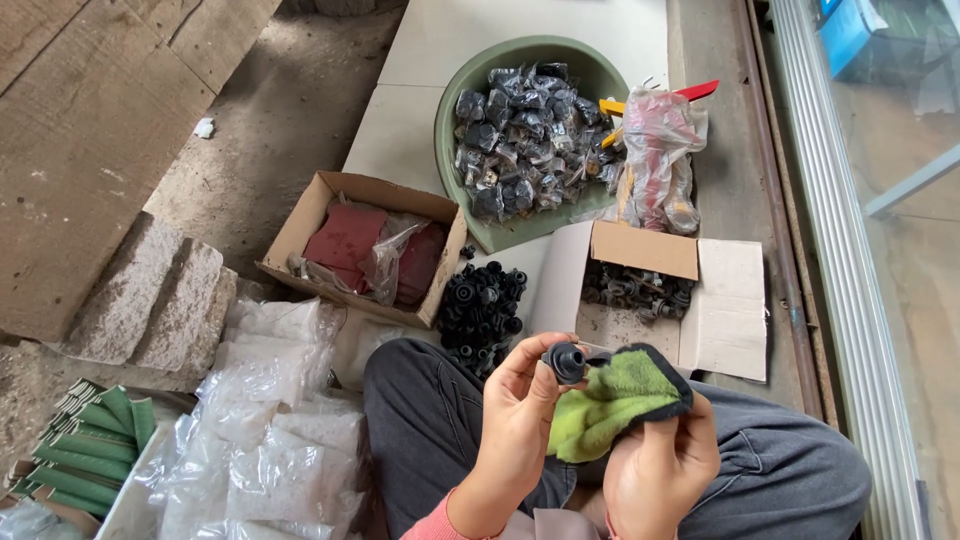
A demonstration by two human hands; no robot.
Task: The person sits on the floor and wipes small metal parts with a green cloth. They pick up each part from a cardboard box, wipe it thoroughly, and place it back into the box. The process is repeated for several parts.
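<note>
A black rubber part point(566, 361) sits against a lime-green cloth point(612, 402) edged in black; the basin point(470, 95) is dull green and filled with black pieces in clear bags, the open box point(305, 220) is brown cardboard with dark red sheets inside, and the trousers point(790, 470) are dark grey

This looks like a small workshop on the ground, because a green basin point(455, 110) of bagged black parts, open cardboard boxes point(300, 225), plastic bags point(270, 440) and rough stone blocks point(150, 300) lie around.
</note>
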